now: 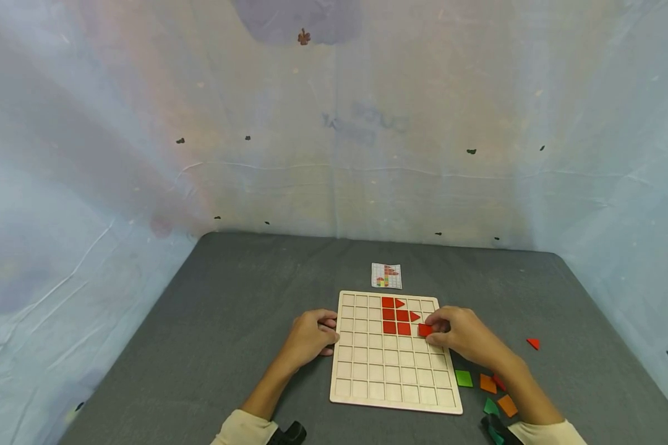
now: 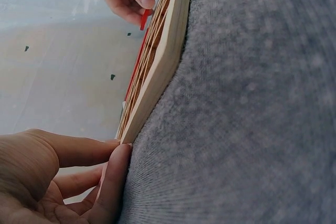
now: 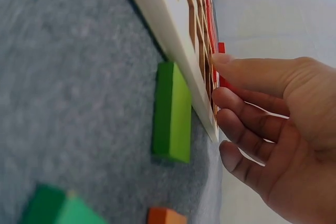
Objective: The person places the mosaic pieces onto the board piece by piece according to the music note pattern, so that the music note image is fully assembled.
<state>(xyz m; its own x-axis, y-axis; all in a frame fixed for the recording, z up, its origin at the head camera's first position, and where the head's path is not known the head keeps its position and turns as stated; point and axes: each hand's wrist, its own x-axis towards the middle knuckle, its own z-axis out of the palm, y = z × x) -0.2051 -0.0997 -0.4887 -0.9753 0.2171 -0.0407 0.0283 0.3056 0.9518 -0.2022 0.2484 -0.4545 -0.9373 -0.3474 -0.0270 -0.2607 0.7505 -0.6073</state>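
Observation:
A pale wooden grid board lies on the table, with red squares and two red triangles set in its upper middle cells. My right hand pinches another red square between thumb and fingers, over the cells right of the lowest red row. In the left wrist view this red piece stands tilted at the board's surface. My left hand holds the board's left edge, thumb and forefinger meeting at its rim in the left wrist view.
A small printed pattern card lies beyond the board. Right of the board are a light green square, orange squares, a dark green piece and a red piece partly behind my forearm. A red triangle lies farther right.

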